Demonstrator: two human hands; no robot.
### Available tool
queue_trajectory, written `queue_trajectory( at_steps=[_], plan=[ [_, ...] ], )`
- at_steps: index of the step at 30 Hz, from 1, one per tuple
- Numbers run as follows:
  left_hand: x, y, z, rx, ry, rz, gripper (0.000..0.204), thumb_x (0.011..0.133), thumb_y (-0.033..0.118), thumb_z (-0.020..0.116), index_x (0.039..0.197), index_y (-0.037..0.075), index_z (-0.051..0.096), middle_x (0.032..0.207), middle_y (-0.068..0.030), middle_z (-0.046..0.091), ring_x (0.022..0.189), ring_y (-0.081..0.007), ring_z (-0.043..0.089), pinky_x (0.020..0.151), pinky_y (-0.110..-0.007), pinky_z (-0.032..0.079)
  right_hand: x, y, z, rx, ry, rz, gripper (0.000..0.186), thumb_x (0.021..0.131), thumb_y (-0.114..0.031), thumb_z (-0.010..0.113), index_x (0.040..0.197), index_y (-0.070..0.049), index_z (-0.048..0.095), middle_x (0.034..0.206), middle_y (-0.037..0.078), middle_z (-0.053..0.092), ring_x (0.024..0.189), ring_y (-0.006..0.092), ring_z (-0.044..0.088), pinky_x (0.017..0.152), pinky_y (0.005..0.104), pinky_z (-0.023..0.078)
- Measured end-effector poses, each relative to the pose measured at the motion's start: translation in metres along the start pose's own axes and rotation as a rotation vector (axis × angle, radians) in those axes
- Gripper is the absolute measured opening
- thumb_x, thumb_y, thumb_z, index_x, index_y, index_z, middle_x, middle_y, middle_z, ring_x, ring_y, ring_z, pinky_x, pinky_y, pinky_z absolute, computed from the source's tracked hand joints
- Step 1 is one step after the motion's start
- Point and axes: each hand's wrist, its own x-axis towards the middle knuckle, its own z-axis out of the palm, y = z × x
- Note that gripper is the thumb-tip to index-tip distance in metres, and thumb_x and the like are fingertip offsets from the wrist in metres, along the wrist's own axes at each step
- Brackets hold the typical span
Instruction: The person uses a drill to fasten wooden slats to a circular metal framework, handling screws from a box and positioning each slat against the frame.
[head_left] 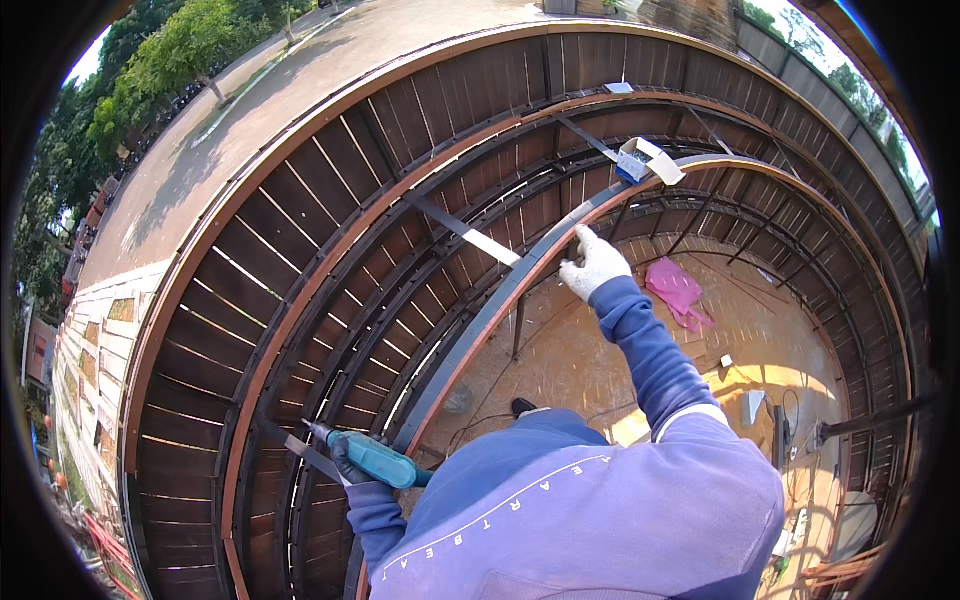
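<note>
A teal power drill (378,462) is gripped in my left hand (350,460), which wears a dark glove. The drill's narrow tip points up and to the left, over the curved framework. My right hand (598,266), in a white glove, reaches forward to the inner curved rail (530,270). Its index finger stretches to the rail's edge and its thumb stands apart; I see nothing between them. Farther along the same rail sits an open white-and-blue box (640,162) with small pieces inside, too small to make out.
Dark slats form a large curved wall (260,235) around me, topped by brown rails. Flat metal crossbars (465,232) join the rails. A small white packet (619,88) lies on a farther rail. A pink plastic bag (676,292) and cables lie on the ground below.
</note>
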Motion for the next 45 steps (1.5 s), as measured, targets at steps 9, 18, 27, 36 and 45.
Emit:
queue_trajectory(
  at_steps=[9, 18, 27, 36, 45],
  plan=[
    [-0.004, -0.041, -0.016, -0.114, 0.230, -0.066, 0.055, 0.081, 0.049, 0.080, 0.113, 0.009, 0.059, 0.089, -0.0145, 0.068, 0.074, -0.0353, 0.071, 0.071, -0.052, 0.064, 0.245, 0.148, -0.041, -0.475, -0.084, 0.159, 0.092, 0.081, -0.017, 0.073, 0.161, -0.002, 0.031, 0.162, 0.023, 0.039, 0.148, 0.0373, 0.042, 0.123, 0.0363, 0.035],
    [-0.002, -0.044, -0.004, -0.057, 0.279, 0.033, 0.051, 0.081, 0.036, 0.085, 0.115, 0.007, 0.060, 0.089, -0.0125, 0.069, 0.078, -0.0309, 0.073, 0.074, -0.049, 0.066, 0.296, 0.232, -0.019, -0.540, 0.026, 0.084, 0.052, 0.094, -0.033, 0.065, 0.139, -0.008, 0.062, 0.131, 0.017, 0.069, 0.124, 0.0350, 0.065, 0.107, 0.0395, 0.048],
    [0.022, -0.050, 0.006, -0.099, 0.207, 0.048, 0.047, 0.084, 0.037, 0.083, 0.109, 0.005, 0.060, 0.087, -0.0108, 0.068, 0.074, -0.0257, 0.072, 0.070, -0.044, 0.066, 0.359, 0.312, -0.035, -0.206, 0.184, 0.009, 0.055, 0.103, -0.038, 0.060, 0.148, -0.005, 0.056, 0.140, 0.014, 0.066, 0.127, 0.0294, 0.063, 0.105, 0.0344, 0.048],
    [-0.002, -0.032, 0.014, -0.052, 0.270, 0.045, 0.043, 0.085, 0.038, 0.083, 0.105, 0.007, 0.063, 0.085, -0.0081, 0.068, 0.072, -0.0226, 0.071, 0.068, -0.040, 0.064, 0.211, 0.168, 0.024, -0.244, -0.101, -0.314, 0.033, 0.095, -0.006, 0.063, 0.125, 0.004, 0.068, 0.122, 0.021, 0.072, 0.111, 0.0313, 0.069, 0.101, 0.0393, 0.051],
    [-0.016, -0.030, 0.002, 0.011, 0.237, 0.086, 0.048, 0.083, 0.041, 0.086, 0.112, 0.007, 0.066, 0.091, -0.0039, 0.069, 0.078, -0.0164, 0.069, 0.070, -0.034, 0.061, 0.037, -0.054, 0.098, 0.439, -0.421, -0.716, 0.031, 0.087, 0.011, 0.062, 0.115, 0.000, 0.070, 0.107, 0.008, 0.071, 0.104, 0.0189, 0.068, 0.094, 0.0336, 0.054]
  ],
)
